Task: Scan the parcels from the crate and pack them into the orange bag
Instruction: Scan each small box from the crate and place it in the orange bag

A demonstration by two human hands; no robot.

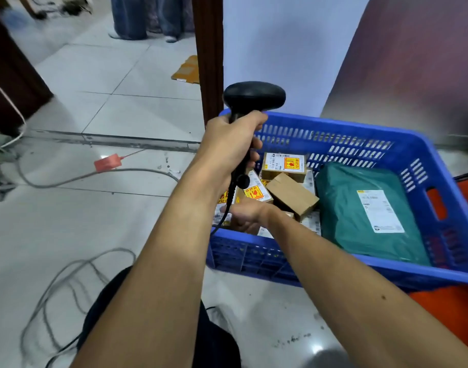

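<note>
My left hand grips the handle of a black barcode scanner, held upright over the far left corner of the blue crate. Its cable hangs down past my wrist. My right hand reaches into the crate's near left corner among several small cardboard boxes, some with yellow and red stickers. Its fingers are hidden behind my left forearm and the boxes. A large green mailer parcel with a white label fills the crate's right half. The orange bag shows past the crate's right side.
The crate stands on a pale tiled floor. Grey cables loop at the lower left, near a red tag. A dark wooden post rises behind the crate, flattened cardboard beside it. Someone's legs stand at the far top.
</note>
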